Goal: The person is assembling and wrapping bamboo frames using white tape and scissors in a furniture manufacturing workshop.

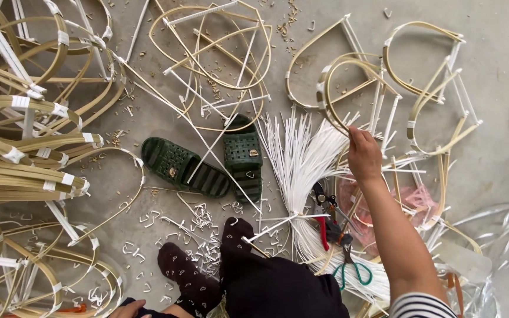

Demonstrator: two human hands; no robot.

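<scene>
grey concrete floor (502, 53) carries everything, littered with short white offcuts and bent cane frames. the right hand (363, 154) is stretched out well away from the body, fingers pinched shut on the rim of a cane hoop frame (349, 88) that lies just beyond it toward the far edge of the floor. that frame is a teardrop loop bound with white tape, its long axis running away from the person and slightly to the left, overlapping other loops of the same kind on the right. the hand meets it at the near end of the curve, so the frame lies straight ahead of the fingertips, not to either side.

just left of the hand, a bundle of white strips (298, 159) fans out toward the far side, gathered at its waist nearer the body. pliers with red handles (323, 227) and green-handled scissors (351, 272) lie beside the forearm, close to the near edge. a pair of green sandals (207, 168) sits to the left of the bundle.

the left hand (128, 309) shows only as a sliver at the near edge by the socked feet (198, 280); whether it is open or holding anything cannot be told. it is far from the frame, so the right hand is clearly the nearer one. a large stack of finished frames (25, 147) fills the left side of the floor.
</scene>
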